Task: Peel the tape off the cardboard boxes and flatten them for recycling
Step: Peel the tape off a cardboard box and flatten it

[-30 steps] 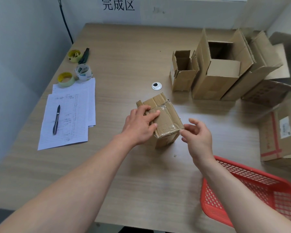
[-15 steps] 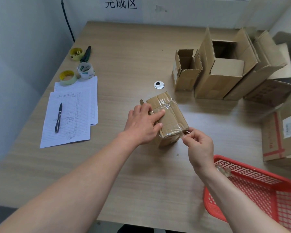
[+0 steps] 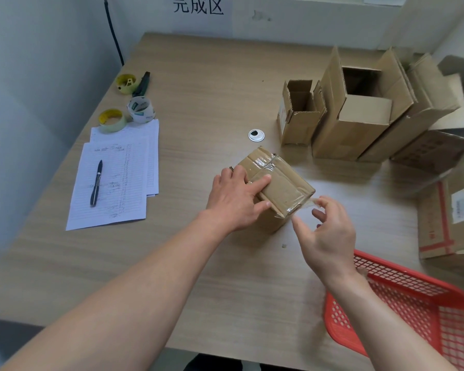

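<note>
A small cardboard box (image 3: 284,188) wrapped in clear tape stands tilted at the middle of the table (image 3: 198,103). My left hand (image 3: 236,199) holds it from the left, fingers spread over the top face and thumb against the near side. My right hand (image 3: 327,236) is at the box's near right corner. Its fingertips pinch a strip of clear tape (image 3: 310,203) that stretches from that corner.
Several opened cardboard boxes (image 3: 359,116) stand at the back right, and a taped box with red strapping (image 3: 450,218) sits at the right edge. A red mesh basket (image 3: 413,303) is near my right forearm. Tape rolls (image 3: 141,109), papers and a pen (image 3: 96,183) lie at the left.
My right hand closed on the tape end at the box's corner and has pulled it a little to the right. The left hand stays on the box.
</note>
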### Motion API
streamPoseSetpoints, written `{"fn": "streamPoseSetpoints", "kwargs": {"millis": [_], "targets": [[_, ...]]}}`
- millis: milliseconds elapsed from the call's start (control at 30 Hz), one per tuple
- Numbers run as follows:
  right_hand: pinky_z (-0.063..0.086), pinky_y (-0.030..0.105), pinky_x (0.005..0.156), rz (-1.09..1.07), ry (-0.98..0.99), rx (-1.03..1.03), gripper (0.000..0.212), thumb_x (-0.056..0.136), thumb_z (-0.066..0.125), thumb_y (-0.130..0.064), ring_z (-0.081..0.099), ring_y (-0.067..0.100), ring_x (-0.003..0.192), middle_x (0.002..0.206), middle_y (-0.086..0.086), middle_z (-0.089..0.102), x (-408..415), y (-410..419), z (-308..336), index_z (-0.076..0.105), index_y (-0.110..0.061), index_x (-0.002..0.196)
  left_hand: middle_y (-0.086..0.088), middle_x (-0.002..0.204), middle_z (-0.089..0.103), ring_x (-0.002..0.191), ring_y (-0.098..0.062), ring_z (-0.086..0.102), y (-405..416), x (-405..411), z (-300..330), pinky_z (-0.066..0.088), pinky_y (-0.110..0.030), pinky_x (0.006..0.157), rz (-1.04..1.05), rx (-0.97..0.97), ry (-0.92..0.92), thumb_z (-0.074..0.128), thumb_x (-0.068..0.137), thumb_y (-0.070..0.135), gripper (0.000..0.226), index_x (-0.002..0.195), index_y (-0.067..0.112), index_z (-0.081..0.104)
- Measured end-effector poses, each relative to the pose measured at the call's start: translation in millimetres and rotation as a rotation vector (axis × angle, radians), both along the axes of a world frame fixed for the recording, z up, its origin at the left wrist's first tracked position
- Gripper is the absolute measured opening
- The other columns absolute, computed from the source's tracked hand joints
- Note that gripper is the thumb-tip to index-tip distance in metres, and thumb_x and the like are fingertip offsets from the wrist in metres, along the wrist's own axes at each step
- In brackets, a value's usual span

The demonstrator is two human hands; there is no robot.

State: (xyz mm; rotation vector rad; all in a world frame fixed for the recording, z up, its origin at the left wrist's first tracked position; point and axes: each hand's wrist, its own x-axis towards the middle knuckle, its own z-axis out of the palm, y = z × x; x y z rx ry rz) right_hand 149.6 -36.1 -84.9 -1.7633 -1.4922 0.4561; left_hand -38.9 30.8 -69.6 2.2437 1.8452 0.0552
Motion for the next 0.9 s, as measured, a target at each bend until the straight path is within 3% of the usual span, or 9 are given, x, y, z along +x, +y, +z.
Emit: {"fn": "streamPoseSetpoints", "kwargs": {"millis": [100, 167, 200, 300, 400, 533, 667, 833, 900], "targets": [[0.049, 0.033, 0.092, 0.010, 0.053, 0.041, 0.076, 0.076, 0.082, -0.013, 0.062, 0.020, 0.109, 0.136, 0.008, 0.057, 4.3, -1.7, 8.0, 0.042, -0.015, 0.140, -0.004, 0.126, 0.039, 0.116, -0.028, 0.035, 1.2, 0.5, 0.5, 0.028, -0.039, 0.111, -0.004, 0.002, -0.020, 0.048, 0.090, 0.069, 0.062, 0.147, 0.050, 0.033], [0.039, 0.022, 0.104, 0.169, -0.070, 0.155, 0.065, 0.076, 0.081, -0.007, 0.056, 0.025, 0.121, 0.138, 0.014, 0.056, 8.6, 5.9, 8.9, 0.055, -0.012, 0.135, -0.005, 0.126, 0.039, 0.116, -0.029, 0.035, 2.7, 2.0, 0.9, 0.029, -0.038, 0.111, -0.009, -0.001, -0.037, 0.050, 0.090, 0.068, 0.062, 0.147, 0.049, 0.035], [0.036, 0.022, 0.108, 0.265, -0.135, 0.182, 0.055, 0.074, 0.081, -0.007, 0.053, 0.030, 0.126, 0.138, 0.018, 0.055, 10.0, 10.7, 8.1, 0.064, -0.012, 0.126, -0.005, 0.126, 0.040, 0.116, -0.029, 0.035, 3.7, 3.5, 1.5, 0.029, -0.038, 0.111, -0.014, 0.000, -0.042, 0.051, 0.090, 0.067, 0.062, 0.147, 0.048, 0.036], [0.041, 0.050, 0.107, 0.447, -0.302, 0.123, 0.037, 0.068, 0.087, -0.014, 0.049, 0.044, 0.130, 0.139, 0.025, 0.054, 9.2, 21.7, 0.6, 0.077, -0.017, 0.103, -0.006, 0.127, 0.039, 0.118, -0.030, 0.034, 6.4, 7.6, 3.7, 0.029, -0.038, 0.112, -0.025, -0.006, -0.041, 0.050, 0.091, 0.065, 0.060, 0.147, 0.048, 0.037], [0.050, 0.056, 0.097, 0.429, -0.348, 0.038, 0.030, 0.064, 0.091, -0.018, 0.055, 0.046, 0.122, 0.127, 0.023, 0.061, 4.2, 23.8, -6.0, 0.076, -0.011, 0.090, -0.007, 0.127, 0.039, 0.118, -0.030, 0.034, 7.7, 9.0, 4.9, 0.029, -0.038, 0.112, -0.018, -0.021, -0.048, 0.051, 0.092, 0.063, 0.058, 0.147, 0.048, 0.037], [0.052, 0.049, 0.097, 0.397, -0.319, 0.125, 0.024, 0.069, 0.088, -0.007, 0.060, 0.045, 0.117, 0.115, 0.017, 0.066, -3.0, 24.1, -10.1, 0.064, -0.005, 0.072, -0.007, 0.127, 0.039, 0.118, -0.030, 0.034, 6.5, 8.0, 4.5, 0.029, -0.038, 0.112, -0.010, -0.026, -0.055, 0.051, 0.092, 0.063, 0.058, 0.147, 0.049, 0.037], [0.051, 0.038, 0.094, 0.473, -0.294, 0.183, 0.023, 0.074, 0.083, 0.001, 0.059, 0.044, 0.122, 0.117, 0.015, 0.069, 0.0, 22.7, -12.0, 0.061, -0.004, 0.073, -0.005, 0.127, 0.039, 0.119, -0.029, 0.033, 5.2, 7.2, 4.2, 0.027, -0.037, 0.113, -0.004, -0.033, -0.073, 0.051, 0.091, 0.064, 0.058, 0.146, 0.049, 0.038], [0.033, 0.013, 0.104, 0.480, -0.110, 0.098, 0.019, 0.086, 0.074, -0.003, 0.050, 0.023, 0.133, 0.126, 0.006, 0.064, 18.3, 20.6, -13.6, 0.058, -0.009, 0.077, -0.004, 0.127, 0.039, 0.118, -0.028, 0.033, 4.4, 7.3, 2.8, 0.028, -0.036, 0.113, -0.002, -0.035, -0.125, 0.054, 0.090, 0.063, 0.057, 0.144, 0.049, 0.042], [0.036, 0.014, 0.103, 0.400, -0.023, 0.090, 0.020, 0.089, 0.071, -0.004, 0.050, 0.015, 0.130, 0.125, -0.002, 0.061, 21.6, 19.5, -11.9, 0.056, -0.010, 0.077, -0.005, 0.126, 0.040, 0.118, -0.029, 0.033, 4.2, 12.1, 3.3, 0.028, -0.035, 0.112, -0.014, -0.022, -0.141, 0.054, 0.090, 0.063, 0.056, 0.143, 0.048, 0.045]]}}
